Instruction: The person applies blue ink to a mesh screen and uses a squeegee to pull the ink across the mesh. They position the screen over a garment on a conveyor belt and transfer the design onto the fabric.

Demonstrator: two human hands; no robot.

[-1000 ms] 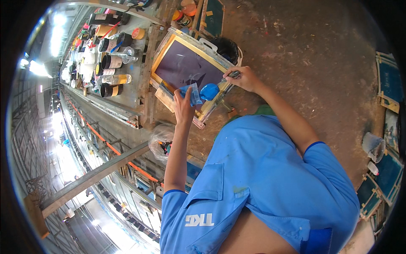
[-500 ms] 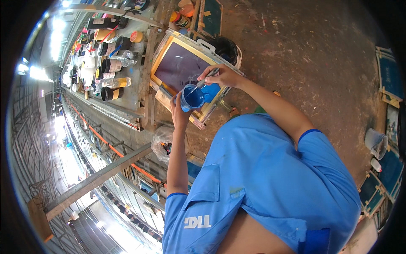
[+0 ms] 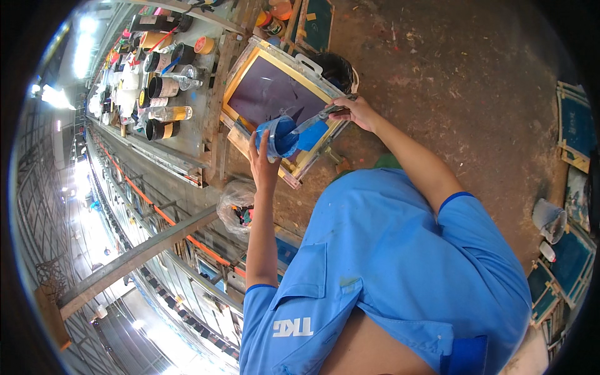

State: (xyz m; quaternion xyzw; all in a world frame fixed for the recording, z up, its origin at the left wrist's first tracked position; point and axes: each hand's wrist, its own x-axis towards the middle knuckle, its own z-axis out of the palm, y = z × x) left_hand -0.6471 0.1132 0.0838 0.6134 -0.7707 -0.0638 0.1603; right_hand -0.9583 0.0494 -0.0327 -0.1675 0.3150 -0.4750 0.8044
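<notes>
My left hand (image 3: pixel 265 164) grips a clear plastic tub of blue ink (image 3: pixel 267 130), tilted with its mouth toward the right. A spatula (image 3: pixel 314 120) with a long blade is in my right hand (image 3: pixel 360 114), fingers closed round its handle. The blade's far end reaches the mouth of the tub. Below both hands lies a screen-printing frame (image 3: pixel 240 76) with yellow tape round a dark mesh. A patch of blue ink (image 3: pixel 314 135) covers the mesh's near right part, just right of the tub.
Left of the frame, a bench (image 3: pixel 195 106) carries several jars and bottles. A black bucket (image 3: pixel 336 72) stands behind the frame's right side. A clear plastic bag (image 3: pixel 235 209) sits near my left forearm. More framed screens (image 3: pixel 574 128) lean at the far right.
The tub has tipped further over toward the right. My right hand has moved right, drawing the spatula back, and more of its blade shows.
</notes>
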